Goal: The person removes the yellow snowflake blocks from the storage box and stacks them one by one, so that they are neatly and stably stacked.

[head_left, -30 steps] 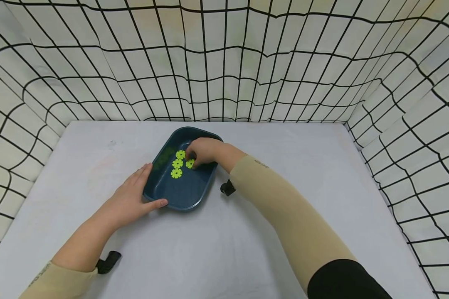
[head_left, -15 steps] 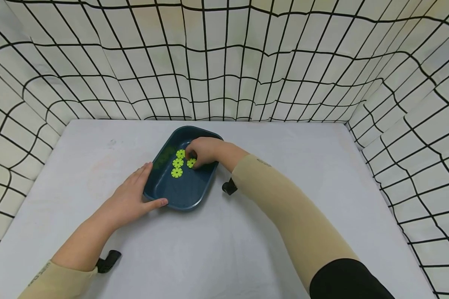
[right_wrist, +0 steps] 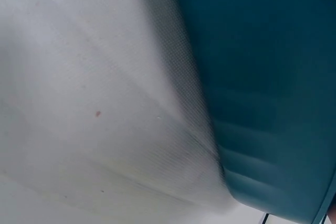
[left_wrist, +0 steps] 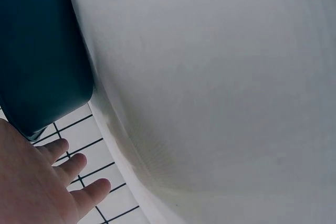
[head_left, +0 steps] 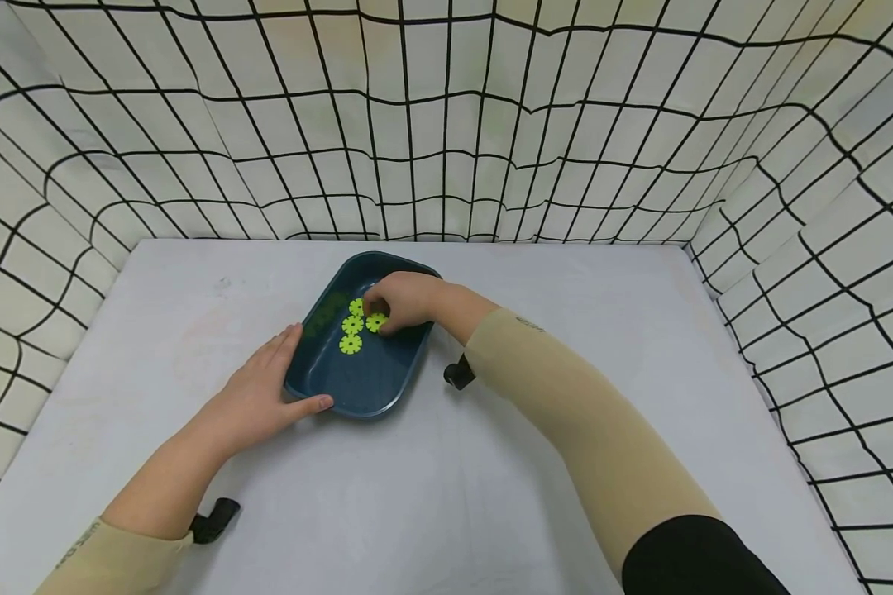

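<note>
A dark blue rectangular tray with rounded corners lies tilted on the table. Inside it, three notched yellow-green interlocking discs run in a column, their edges meeting. My right hand reaches over the tray's right side with curled fingers and pinches another yellow-green disc just right of the column; its fingertips partly cover the top disc. My left hand rests against the tray's left side, fingers straight along the rim and thumb at the near edge. In the left wrist view, its fingers extend below the tray's outer wall.
A white-covered table bears the tray. Black netting over white sheets encloses the back and both sides. Black wrist mounts stick out beneath both forearms.
My right hand has shifted slightly left with its disc, closer to the column and further over the top disc. The left hand and the tray stay in place.
</note>
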`<act>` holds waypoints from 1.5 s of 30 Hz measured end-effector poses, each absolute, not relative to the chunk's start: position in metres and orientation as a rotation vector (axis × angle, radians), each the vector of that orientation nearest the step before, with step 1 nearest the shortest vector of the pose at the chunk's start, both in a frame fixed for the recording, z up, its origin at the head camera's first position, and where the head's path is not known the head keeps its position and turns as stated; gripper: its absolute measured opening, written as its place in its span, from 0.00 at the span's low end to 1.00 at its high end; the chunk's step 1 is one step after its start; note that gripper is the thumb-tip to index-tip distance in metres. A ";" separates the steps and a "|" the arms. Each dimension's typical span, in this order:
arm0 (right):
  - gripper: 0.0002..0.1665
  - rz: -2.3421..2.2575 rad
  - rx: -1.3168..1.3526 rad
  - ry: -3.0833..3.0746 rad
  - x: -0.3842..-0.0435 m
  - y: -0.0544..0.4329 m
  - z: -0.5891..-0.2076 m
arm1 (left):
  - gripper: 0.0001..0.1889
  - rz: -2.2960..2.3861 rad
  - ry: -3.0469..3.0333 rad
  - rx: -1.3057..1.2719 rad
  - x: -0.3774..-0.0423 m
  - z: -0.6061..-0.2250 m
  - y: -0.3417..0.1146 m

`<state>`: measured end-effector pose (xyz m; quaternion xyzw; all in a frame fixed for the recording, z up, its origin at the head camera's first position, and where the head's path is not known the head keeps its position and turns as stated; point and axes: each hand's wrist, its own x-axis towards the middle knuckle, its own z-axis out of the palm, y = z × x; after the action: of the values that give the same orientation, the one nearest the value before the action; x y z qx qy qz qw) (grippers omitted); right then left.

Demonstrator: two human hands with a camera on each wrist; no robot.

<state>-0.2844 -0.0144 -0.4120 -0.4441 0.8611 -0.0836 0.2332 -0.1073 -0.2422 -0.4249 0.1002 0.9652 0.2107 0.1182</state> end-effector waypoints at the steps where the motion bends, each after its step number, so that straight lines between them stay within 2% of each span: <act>1: 0.21 -0.229 -1.225 2.365 -0.284 -0.014 -0.412 | 0.65 0.614 2.824 0.294 -0.107 -0.425 -0.242; 20: 0.25 -0.321 -1.248 2.409 -0.279 0.008 -0.381 | 0.66 0.604 2.816 0.285 -0.107 -0.427 -0.244; 30: 0.23 -0.466 -1.268 2.440 -0.275 0.036 -0.365 | 0.66 0.600 2.827 0.286 -0.108 -0.429 -0.242; 45: 0.23 -0.501 -1.122 2.527 -0.274 0.097 -0.373 | 0.65 0.599 2.829 0.292 -0.108 -0.425 -0.242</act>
<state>-0.2735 0.0968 -0.3726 -0.3939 0.8869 -0.1760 0.1650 -0.1075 -0.2423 -0.4253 0.0998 0.9666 0.2048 0.1171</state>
